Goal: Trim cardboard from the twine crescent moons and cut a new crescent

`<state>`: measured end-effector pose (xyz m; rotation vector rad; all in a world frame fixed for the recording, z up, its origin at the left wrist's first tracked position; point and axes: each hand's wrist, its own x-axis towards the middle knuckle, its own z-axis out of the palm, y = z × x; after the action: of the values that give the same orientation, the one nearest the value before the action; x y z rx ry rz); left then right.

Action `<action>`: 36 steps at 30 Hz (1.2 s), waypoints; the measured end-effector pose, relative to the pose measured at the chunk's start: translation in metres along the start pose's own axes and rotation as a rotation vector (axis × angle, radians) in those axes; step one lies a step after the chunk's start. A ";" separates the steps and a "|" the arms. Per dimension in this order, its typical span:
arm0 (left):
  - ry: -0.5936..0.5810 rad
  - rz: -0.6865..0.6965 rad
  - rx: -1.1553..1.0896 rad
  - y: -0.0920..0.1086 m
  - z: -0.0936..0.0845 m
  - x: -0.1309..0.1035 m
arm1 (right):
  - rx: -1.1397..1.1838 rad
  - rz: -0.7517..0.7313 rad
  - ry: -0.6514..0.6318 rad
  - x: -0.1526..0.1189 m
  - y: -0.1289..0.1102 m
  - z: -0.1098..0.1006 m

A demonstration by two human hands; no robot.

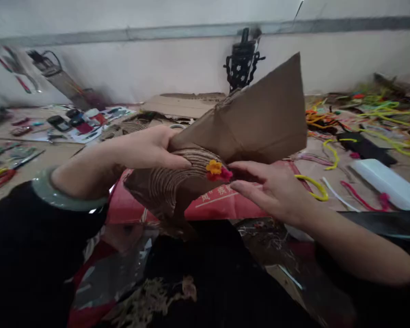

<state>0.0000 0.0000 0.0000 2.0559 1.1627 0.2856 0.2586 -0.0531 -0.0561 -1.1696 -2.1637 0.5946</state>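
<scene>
A brown cardboard piece [263, 118] with a wide flap is tilted up in front of me. Rows of curved brown cord [167, 182] cover its lower left part. My left hand [153, 148] grips it from the left, thumb lying over the cord. Small fuzzy flowers, an orange one [213, 167] and a pink one [226, 174], sit at the cord's right edge, with a red one beside them. My right hand [269, 189] has thumb and forefinger a little apart at the pink flower, and nothing shows held between them.
Under the cardboard lies a red printed sheet [232, 203]. Paint jars [75, 117] stand at the back left. Coloured pipe cleaners [384, 109] and a white object [387, 182] lie on the right. A black ornate stand [242, 64] is by the wall.
</scene>
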 end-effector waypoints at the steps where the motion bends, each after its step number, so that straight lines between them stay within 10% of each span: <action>1: 0.000 0.007 -0.003 0.002 0.001 0.000 | 0.046 0.013 0.007 0.003 -0.001 0.002; 14: -0.041 -0.047 -0.013 -0.005 0.008 0.004 | 0.262 0.177 0.036 0.025 -0.010 0.042; 21: 0.532 0.082 -0.189 0.015 0.015 -0.003 | 0.348 0.189 0.176 0.039 0.000 0.051; 27: 0.898 0.400 -0.608 0.045 0.110 -0.069 | 0.504 0.203 0.244 0.047 0.001 0.061; 31: 0.662 0.068 -0.987 0.018 0.183 -0.064 | 0.657 0.220 0.280 0.042 -0.005 0.072; 36: 1.014 -0.068 -1.453 -0.018 0.205 -0.034 | 0.768 0.201 0.360 0.029 -0.012 0.094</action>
<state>0.0750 -0.1236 -0.1509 0.4928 0.9598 1.6661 0.1746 -0.0439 -0.1071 -0.9585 -1.3236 1.0829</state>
